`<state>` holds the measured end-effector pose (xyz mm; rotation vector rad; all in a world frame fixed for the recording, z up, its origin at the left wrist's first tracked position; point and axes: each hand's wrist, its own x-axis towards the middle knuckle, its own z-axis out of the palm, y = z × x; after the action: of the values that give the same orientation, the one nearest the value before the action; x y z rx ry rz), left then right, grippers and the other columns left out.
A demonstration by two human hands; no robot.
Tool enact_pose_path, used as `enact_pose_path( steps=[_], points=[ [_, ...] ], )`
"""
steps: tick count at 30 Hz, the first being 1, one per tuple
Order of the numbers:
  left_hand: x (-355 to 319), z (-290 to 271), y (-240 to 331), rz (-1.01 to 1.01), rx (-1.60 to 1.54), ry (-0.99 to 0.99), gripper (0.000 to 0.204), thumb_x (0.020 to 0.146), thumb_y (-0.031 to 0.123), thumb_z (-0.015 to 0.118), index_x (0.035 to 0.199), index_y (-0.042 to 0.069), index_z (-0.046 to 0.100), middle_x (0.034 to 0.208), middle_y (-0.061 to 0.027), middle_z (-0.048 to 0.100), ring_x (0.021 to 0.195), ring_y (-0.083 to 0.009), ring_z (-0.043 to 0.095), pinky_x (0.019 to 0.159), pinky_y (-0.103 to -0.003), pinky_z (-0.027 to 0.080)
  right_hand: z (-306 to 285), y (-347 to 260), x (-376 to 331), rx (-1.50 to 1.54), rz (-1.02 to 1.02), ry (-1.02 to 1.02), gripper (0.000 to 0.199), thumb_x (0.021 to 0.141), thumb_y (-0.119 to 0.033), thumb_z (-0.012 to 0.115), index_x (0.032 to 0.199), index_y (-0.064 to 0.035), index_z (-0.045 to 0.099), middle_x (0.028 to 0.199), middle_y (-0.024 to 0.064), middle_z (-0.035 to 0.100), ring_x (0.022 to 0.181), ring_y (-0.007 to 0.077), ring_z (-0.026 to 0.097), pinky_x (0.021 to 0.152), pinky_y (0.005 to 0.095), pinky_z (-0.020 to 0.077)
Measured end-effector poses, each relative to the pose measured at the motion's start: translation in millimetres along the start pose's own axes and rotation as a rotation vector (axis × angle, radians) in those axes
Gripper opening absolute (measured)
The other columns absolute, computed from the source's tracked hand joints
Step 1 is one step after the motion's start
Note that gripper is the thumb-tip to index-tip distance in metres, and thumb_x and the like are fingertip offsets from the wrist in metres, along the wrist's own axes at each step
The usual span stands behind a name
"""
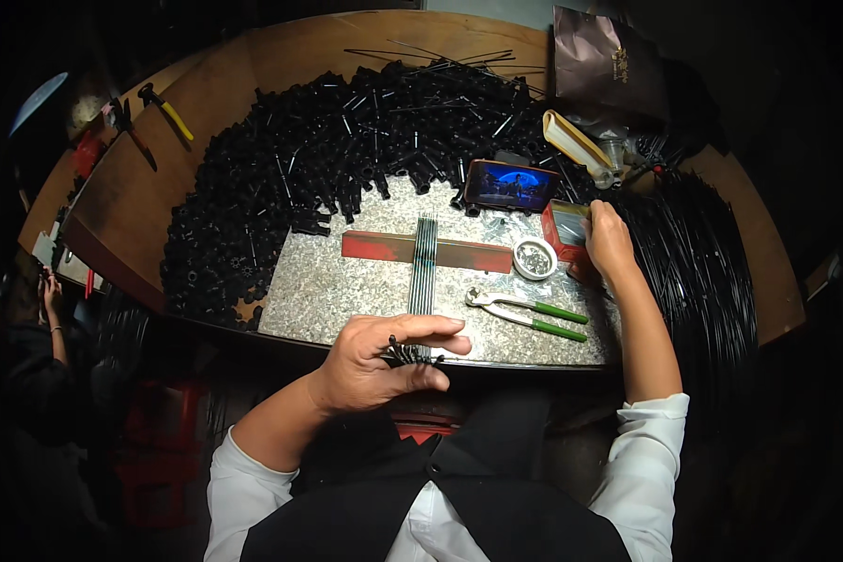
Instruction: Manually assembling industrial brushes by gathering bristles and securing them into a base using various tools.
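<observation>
Black tips of a row of thin rods [423, 281] show at your left hand [370, 361], on your side of the red bar [374, 246]; thumb and fingertips stand apart around them, the rods lying across the bar. Green-handled pliers [554, 310] lie near the bar's right end, also nearer you. Beside that end sits a white bowl [535, 274]. Farther right, your right hand [608, 238] is at a red box [550, 227]; whether it grips, you cannot tell. Beyond the bar are a phone [512, 185] and a heap of black tubes [374, 131].

Left head-worn fisheye: looks down, slightly forward, over hands [360, 361], bench [318, 281]; near, wide.
</observation>
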<state>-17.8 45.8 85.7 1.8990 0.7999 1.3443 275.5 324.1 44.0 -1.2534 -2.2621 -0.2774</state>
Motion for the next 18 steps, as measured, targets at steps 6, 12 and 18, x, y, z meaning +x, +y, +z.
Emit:
enact_pose_path(
  steps=[6,12,18],
  points=[
    [5.9,-3.1,8.5,0.112,0.143,0.052,0.023,0.082,0.001,0.067,0.103,-0.005,0.060,0.084,-0.0153,0.069,0.081,-0.0224,0.070,0.073,-0.030,0.056,-59.1,-94.9,-27.4,0.378,-0.149,-0.008,0.013,0.084,-0.001,0.060,0.086,0.0010,0.047,0.072,0.0207,0.057,0.066,0.0391,0.058,0.058,0.0407,0.0455],
    [-0.3,-0.2,12.4,0.151,0.150,0.203,0.021,0.086,0.000,0.062,0.105,-0.007,0.058,0.089,-0.0183,0.068,0.083,-0.0254,0.069,0.075,-0.034,0.057,-108.4,-162.9,-58.3,0.604,-0.487,0.005,0.015,0.082,0.000,0.060,0.095,0.0001,0.053,0.078,0.0175,0.057,0.065,0.0343,0.059,0.055,0.0386,0.0474],
    [-2.5,-3.5,17.2,0.166,0.170,0.215,0.021,0.087,0.001,0.061,0.106,-0.007,0.057,0.089,-0.0179,0.068,0.082,-0.0240,0.068,0.077,-0.034,0.056,-139.0,-191.8,-64.2,0.674,-0.680,0.023,0.041,0.069,0.010,0.064,0.109,0.0020,0.057,0.078,0.0123,0.058,0.064,0.0235,0.061,0.051,0.0310,0.0489]
  ],
)
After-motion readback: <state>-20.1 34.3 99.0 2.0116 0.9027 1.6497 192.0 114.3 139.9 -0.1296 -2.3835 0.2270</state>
